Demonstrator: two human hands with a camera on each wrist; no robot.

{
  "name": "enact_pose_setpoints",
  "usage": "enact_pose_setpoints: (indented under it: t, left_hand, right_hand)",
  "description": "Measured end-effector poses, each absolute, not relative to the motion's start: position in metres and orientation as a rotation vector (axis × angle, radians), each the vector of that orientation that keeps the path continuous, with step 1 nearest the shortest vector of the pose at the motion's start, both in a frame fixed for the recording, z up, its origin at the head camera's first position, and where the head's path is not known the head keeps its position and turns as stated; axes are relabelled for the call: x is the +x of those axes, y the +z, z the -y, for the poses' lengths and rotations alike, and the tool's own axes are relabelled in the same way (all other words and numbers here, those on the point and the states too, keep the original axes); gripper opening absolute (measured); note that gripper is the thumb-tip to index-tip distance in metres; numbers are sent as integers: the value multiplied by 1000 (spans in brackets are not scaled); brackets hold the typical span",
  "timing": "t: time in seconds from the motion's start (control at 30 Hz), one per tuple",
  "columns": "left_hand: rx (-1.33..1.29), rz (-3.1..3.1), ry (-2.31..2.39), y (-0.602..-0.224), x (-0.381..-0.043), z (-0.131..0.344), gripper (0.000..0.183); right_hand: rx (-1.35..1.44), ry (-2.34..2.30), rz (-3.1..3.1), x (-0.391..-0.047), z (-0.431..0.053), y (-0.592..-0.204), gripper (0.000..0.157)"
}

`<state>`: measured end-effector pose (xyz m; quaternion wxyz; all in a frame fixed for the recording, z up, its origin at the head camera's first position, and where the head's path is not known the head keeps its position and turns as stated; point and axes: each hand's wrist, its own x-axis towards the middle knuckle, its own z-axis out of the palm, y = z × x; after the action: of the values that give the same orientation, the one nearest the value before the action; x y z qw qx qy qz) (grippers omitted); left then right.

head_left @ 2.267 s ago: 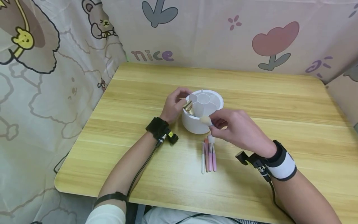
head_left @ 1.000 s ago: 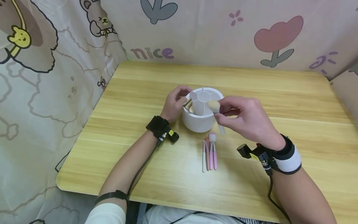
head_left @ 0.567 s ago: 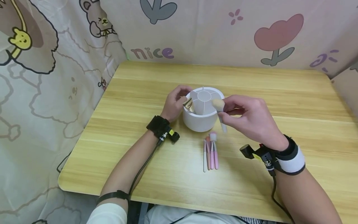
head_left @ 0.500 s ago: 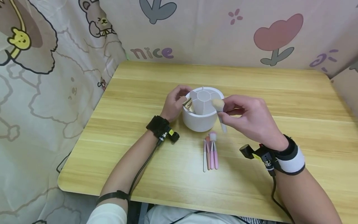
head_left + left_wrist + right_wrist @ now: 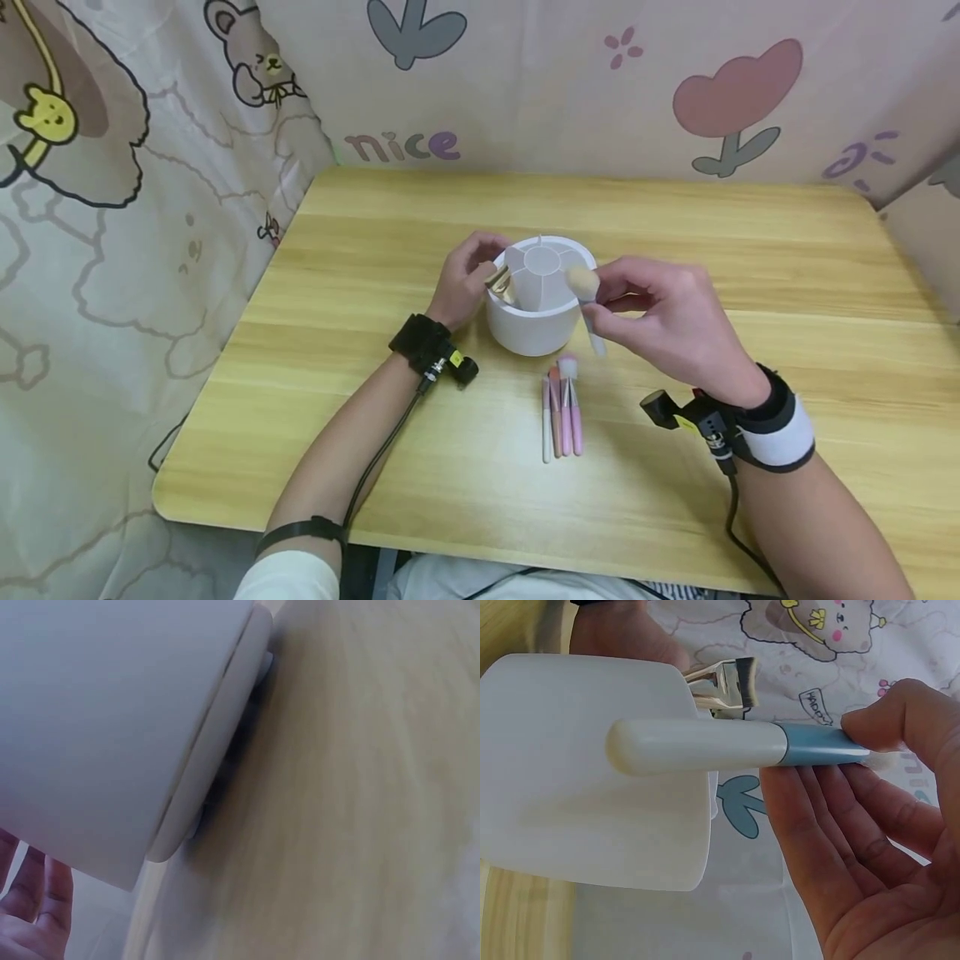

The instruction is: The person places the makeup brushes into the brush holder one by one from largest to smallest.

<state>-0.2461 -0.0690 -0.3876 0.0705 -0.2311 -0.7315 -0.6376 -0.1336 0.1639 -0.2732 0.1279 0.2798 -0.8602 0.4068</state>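
Observation:
My right hand [image 5: 667, 321] pinches a makeup brush [image 5: 697, 746] near its blue ferrule. Its fluffy cream head points up and its white handle hangs down, beside the front right of a white round brush holder [image 5: 532, 333]. Thin dividers split the holder into compartments around a round centre. My left hand [image 5: 463, 283] grips the holder's left side, fingers on the outer wall and thumb near the rim. In the left compartment stand flat makeup brushes [image 5: 727, 682] with gold ferrules and dark bristles, heads up.
On the wooden table [image 5: 300, 450], in front of the holder, several slim makeup brushes [image 5: 561, 408] lie side by side, with white, brownish-pink and pink handles. Patterned cloth [image 5: 525, 92] hangs behind and to the left. Cables run from both wrist cameras.
Since the oldest frame, my right hand has lifted and turned the brush from a leftward tilt to head up, slightly farther right. My left hand stays at the holder. Over the last half second little moves.

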Motion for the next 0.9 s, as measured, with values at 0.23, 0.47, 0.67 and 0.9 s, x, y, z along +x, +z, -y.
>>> enact_pose_setpoints:
  t: [0.23, 0.47, 0.67, 0.9]
  left_hand:
    - [-702, 2207, -1917, -391, -247, 71, 33]
    - [-699, 2203, -1914, -392, -247, 72, 33]
    - [-700, 2200, -1929, -393, -248, 72, 33]
    - [-699, 2191, -1943, -393, -248, 71, 33]
  right_hand:
    - [779, 1180, 2497, -133, -164, -274, 19]
    - [772, 1167, 2497, -133, -162, -274, 20]
    - [766, 1179, 2491, -133, -163, -274, 21]
    - [763, 1181, 2482, -133, -165, -274, 20]
